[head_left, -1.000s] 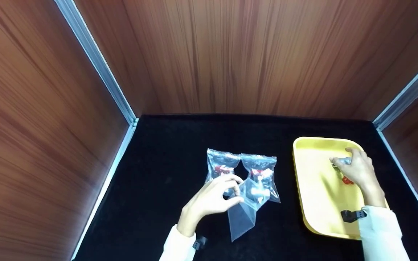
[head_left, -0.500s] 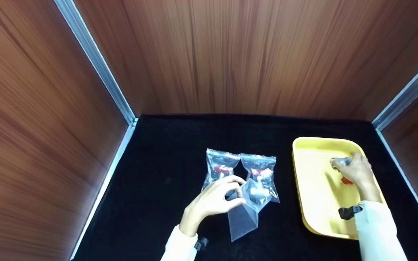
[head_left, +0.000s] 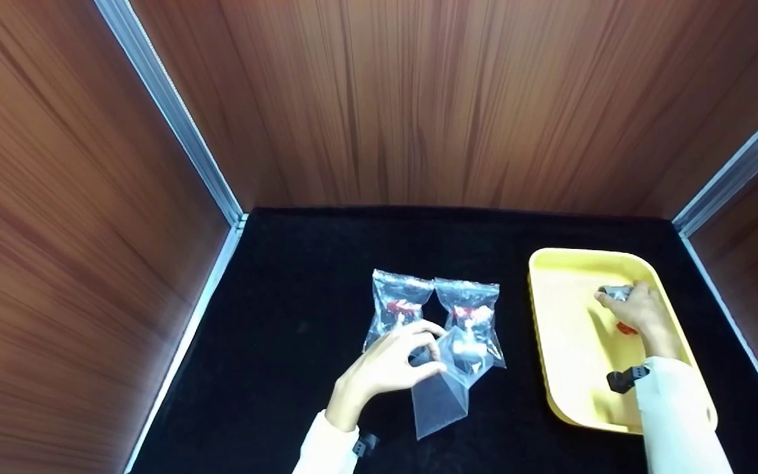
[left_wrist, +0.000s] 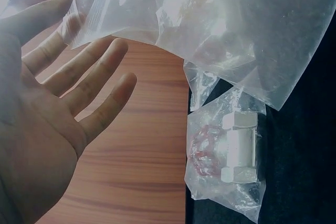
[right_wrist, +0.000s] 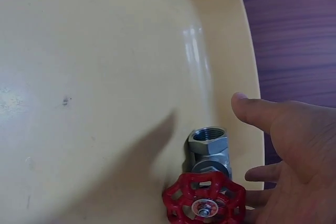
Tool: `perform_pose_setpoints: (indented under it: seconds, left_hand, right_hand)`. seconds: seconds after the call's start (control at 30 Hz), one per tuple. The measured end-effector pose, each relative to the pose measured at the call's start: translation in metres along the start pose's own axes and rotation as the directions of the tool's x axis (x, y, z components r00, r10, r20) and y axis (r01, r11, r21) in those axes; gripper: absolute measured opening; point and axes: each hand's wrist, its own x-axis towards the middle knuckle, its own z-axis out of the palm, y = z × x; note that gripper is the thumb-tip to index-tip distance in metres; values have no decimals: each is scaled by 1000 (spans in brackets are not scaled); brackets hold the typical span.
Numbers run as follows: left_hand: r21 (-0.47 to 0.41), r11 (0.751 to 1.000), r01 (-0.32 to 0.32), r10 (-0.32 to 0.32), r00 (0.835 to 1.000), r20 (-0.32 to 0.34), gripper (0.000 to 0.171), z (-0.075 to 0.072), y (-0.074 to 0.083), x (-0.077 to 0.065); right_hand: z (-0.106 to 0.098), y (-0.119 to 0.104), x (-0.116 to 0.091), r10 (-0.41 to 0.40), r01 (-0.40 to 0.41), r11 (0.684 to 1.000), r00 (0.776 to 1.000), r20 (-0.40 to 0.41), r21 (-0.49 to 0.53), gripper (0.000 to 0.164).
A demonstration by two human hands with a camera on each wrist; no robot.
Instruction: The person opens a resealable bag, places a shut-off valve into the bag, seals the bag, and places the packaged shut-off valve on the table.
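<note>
My left hand [head_left: 395, 362] holds a clear plastic zip bag [head_left: 441, 401] near its zip edge, fingers curved and the bag's mouth spread. In the left wrist view the thumb lies over the zip strip of the bag [left_wrist: 210, 19], with the index fingertip showing through the plastic. My right hand [head_left: 642, 316] reaches into the yellow tray [head_left: 540, 355], around a gate valve [head_left: 618, 291]. From the right wrist, the valve's steel body [right_wrist: 210, 153] and red handwheel [right_wrist: 205, 200] show; the thumb is apart from it, the other fingers beside the wheel.
Two sealed clear bags, the left one [head_left: 402, 283] and the right one [head_left: 468, 289], lie on the black cloth [head_left: 300, 296] behind my left hand, red-wheeled valves inside. Wood-grain panels [head_left: 379, 105] with metal strips enclose the back and sides.
My right hand has shifted slightly left and toward me over the valve, which stays in the tray. The left hand and its bag have barely moved.
</note>
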Motion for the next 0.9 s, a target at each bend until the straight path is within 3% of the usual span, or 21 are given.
perform_pose_setpoints:
  seconds: [0.47, 0.9]
  left_hand:
    - [16, 1000, 0, 0, 1000, 15, 19, 3, 0, 0]
    - [42, 999, 19, -20, 999, 29, 20, 5, 3, 1]
  right_hand:
    - [3, 4, 3, 53, -51, 997, 998, 36, -50, 102]
    - [15, 9, 8, 74, -85, 988, 994, -82, -132, 94]
